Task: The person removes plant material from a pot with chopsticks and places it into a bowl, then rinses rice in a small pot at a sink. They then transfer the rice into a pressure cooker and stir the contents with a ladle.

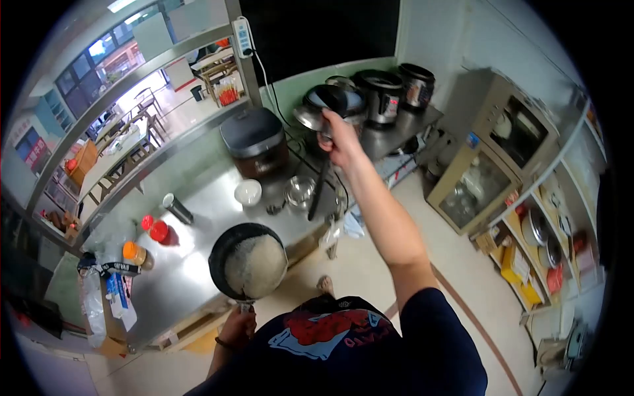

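Note:
My left hand (236,329) is closed round the handle of a dark frying pan (219,256), held at the counter's front edge. Pale, cloudy contents (256,265) cover most of the pan's bottom. Stretched out to the back of the counter, my right hand (340,140) is closed on a shiny pot lid (306,119), whose grip is hidden by my fingers. The lid is tilted in front of a dark pot (355,105). Below that hand lies a long black-handled utensil (319,193), beside a shiny metal bowl (300,190).
A rice cooker (254,142) and a white bowl (248,193) stand on the steel counter (198,290). Red-capped (158,231) and orange-capped (134,252) jars are at left. Pressure cookers (381,99) line the back; a cabinet (492,155) and shelves (522,247) stand at right.

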The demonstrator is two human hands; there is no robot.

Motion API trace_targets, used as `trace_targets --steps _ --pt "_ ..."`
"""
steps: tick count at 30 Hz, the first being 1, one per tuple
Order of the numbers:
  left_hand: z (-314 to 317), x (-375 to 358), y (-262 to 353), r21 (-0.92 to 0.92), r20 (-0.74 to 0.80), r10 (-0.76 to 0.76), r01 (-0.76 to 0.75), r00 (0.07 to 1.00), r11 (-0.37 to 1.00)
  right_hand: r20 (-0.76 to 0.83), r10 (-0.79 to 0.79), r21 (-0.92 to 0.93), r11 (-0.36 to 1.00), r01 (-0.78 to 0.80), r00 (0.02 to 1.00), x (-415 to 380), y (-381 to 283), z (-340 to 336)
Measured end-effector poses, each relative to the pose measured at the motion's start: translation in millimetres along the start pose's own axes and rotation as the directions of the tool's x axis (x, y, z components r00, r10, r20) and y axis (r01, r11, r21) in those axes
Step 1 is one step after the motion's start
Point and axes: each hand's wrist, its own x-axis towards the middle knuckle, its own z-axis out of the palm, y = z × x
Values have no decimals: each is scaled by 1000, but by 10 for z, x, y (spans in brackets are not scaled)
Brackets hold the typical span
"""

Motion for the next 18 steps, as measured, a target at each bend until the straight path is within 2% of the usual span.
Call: trace_targets --steps 1,2,4,6,7,8,10,11,13,16,17,18 --pt "36 150 79 7 8 12 -12 1000 1000 -72 -51 -4 999 51 996 422 102 78" --pt "160 231 227 60 -48 -6 9 999 998 -146 -106 -13 994 105 984 791 171 193" --pt "143 493 239 189 -78 48 -33 996 981 -325 -148 -110 987 118 934 1430 387 318" --pt "174 610 259 211 -179 101 -63 979 976 -425 -222 -178 971 159 878 2137 759 272" --pt "95 677 218 330 -159 135 -76 978 941 -504 -259 -248 957 149 824 2427 963 261" --pt "165 725 240 215 -279 43 19 959 976 -579 -294 -315 941 124 760 2704 1158 255" --pt "265 714 365 178 -351 43 22 936 984 -728 -338 -407 913 20 597 2979 1363 376" --pt "318 700 443 171 -371 36 30 928 985 -725 -321 -400 916 7 610 3074 1433 414" --pt "426 658 527 287 -452 49 93 891 953 -707 -79 -122 992 -12 703 3197 1575 463" --pt "478 655 371 209 -566 85 42 820 977 -675 26 -74 992 -103 737 2901 1419 692" --pt "569 624 488 118 -559 7 71 829 991 -664 38 -76 990 -117 747 2887 1485 729" --pt "610 620 469 104 -573 2 70 820 992 -669 -44 -143 987 -71 742 2904 1610 760"
